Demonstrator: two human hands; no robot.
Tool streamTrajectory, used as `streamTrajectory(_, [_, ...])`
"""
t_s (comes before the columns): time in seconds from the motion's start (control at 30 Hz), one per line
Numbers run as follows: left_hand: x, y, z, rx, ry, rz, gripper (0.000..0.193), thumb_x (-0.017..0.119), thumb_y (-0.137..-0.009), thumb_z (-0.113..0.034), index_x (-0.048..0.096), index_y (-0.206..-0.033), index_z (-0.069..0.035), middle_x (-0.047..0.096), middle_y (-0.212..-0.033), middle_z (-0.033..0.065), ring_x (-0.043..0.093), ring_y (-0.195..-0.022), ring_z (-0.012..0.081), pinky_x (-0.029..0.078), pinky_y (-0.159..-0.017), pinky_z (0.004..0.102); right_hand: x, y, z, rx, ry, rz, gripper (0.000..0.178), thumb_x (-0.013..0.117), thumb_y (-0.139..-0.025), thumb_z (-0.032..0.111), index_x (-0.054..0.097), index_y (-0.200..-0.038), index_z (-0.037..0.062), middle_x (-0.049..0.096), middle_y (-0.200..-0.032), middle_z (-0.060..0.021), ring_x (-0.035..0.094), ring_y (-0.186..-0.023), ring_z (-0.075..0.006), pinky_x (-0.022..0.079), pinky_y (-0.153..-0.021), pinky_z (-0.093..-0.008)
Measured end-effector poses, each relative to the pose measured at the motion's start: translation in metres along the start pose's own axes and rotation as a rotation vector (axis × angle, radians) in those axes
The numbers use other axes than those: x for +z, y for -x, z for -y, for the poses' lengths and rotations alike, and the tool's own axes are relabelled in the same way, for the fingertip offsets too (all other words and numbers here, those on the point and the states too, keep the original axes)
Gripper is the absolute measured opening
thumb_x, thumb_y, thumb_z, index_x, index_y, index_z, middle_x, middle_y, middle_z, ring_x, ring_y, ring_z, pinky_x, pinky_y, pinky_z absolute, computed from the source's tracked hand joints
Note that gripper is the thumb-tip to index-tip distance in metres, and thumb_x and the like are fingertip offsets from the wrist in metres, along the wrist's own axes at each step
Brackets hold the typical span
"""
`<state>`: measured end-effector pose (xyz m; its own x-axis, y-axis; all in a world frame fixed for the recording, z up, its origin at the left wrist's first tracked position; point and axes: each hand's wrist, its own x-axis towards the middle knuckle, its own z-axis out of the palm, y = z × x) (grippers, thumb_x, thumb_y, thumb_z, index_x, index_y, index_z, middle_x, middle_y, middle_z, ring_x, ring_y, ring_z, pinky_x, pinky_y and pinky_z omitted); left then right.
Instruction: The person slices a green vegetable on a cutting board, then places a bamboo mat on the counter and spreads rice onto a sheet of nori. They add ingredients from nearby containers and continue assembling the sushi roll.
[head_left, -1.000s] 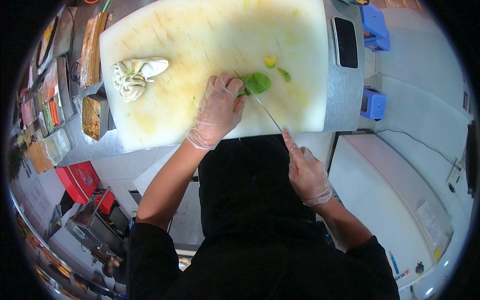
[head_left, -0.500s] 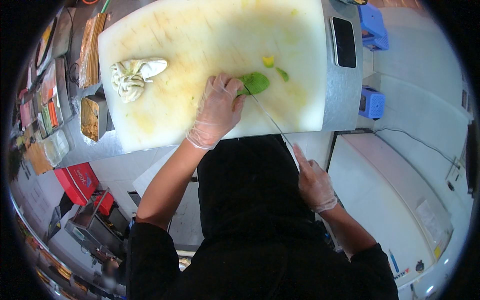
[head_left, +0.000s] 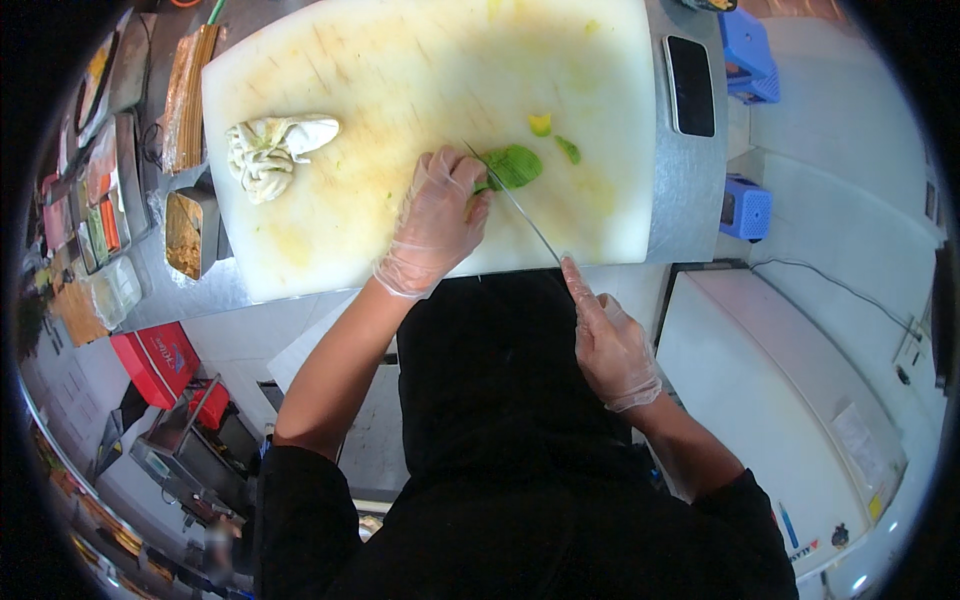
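A green, thinly sliced avocado (head_left: 518, 166) lies on the white cutting board (head_left: 400, 60). My left hand (head_left: 445, 205), in a clear plastic glove, is closed over its left end, fingers curled. A long thin knife (head_left: 528, 218) runs from the board's front edge up across the avocado, its blade at the sliced flesh beside my left fingertips. My gloved right hand (head_left: 612, 340) grips the knife's handle in front of the board, index finger stretched along it. Right of the avocado lie a small yellow-green piece (head_left: 540, 124) and a thin green sliver (head_left: 567, 150).
A crumpled white cloth (head_left: 270, 155) lies on the board's left side. Further left are a metal container with brown contents (head_left: 184, 235), wrapped sticks (head_left: 190, 100) and trays of ingredients (head_left: 105, 210). A phone (head_left: 690, 86) rests on the metal counter (head_left: 680, 200) at right.
My right hand has moved forward and left, pushing the knife so that its tip now reaches past the avocado's far side. My left hand stays on the avocado.
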<state>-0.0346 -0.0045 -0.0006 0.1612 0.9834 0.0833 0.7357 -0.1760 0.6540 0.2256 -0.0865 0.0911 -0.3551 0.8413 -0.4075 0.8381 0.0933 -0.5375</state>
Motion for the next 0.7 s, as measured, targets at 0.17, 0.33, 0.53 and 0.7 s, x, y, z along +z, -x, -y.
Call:
streamTrajectory(0.17, [0.000, 0.000, 0.000, -0.001, -0.004, -0.003, 0.037, 0.082, -0.080, -0.001, 0.062, -0.111, -0.007, 0.058, -0.113, 0.0141, 0.059, -0.105, 0.0382, 0.052, -0.092, 0.0476, -0.001, -0.002, 0.000, 0.017, -0.005, 0.014, 0.074, 0.057, -0.098, 0.002, 0.043, -0.167, 0.0259, 0.060, -0.086, -0.0183, 0.064, -0.066, -0.0417, 0.056, -0.063, -0.0541])
streamTrajectory(0.33, [0.002, 0.000, 0.001, 0.007, 0.007, -0.020, 0.038, 0.082, -0.080, 0.000, 0.062, -0.112, -0.007, 0.058, -0.113, 0.0142, 0.059, -0.104, 0.0383, 0.052, -0.091, 0.0477, -0.001, -0.002, 0.000, 0.002, -0.003, 0.007, 0.074, 0.056, -0.098, 0.002, 0.043, -0.167, 0.0261, 0.061, -0.086, -0.0185, 0.064, -0.066, -0.0417, 0.056, -0.064, -0.0543])
streamTrajectory(0.53, [0.003, 0.000, 0.001, 0.016, -0.005, -0.025, 0.036, 0.083, -0.080, -0.001, 0.063, -0.110, -0.007, 0.059, -0.112, 0.0142, 0.059, -0.105, 0.0386, 0.053, -0.089, 0.0478, 0.004, 0.000, -0.006, 0.020, -0.024, 0.028, 0.073, 0.056, -0.099, 0.002, 0.043, -0.167, 0.0259, 0.062, -0.088, -0.0190, 0.065, -0.069, -0.0417, 0.056, -0.066, -0.0535])
streamTrajectory(0.7, [0.004, 0.001, 0.002, -0.003, 0.000, -0.024, 0.035, 0.082, -0.081, -0.001, 0.063, -0.109, -0.007, 0.058, -0.112, 0.0149, 0.059, -0.105, 0.0388, 0.052, -0.091, 0.0481, -0.010, 0.031, -0.020, 0.127, 0.012, 0.180, 0.070, 0.052, -0.103, 0.003, 0.040, -0.168, 0.0254, 0.064, -0.091, -0.0216, 0.068, -0.077, -0.0426, 0.056, -0.071, -0.0540])
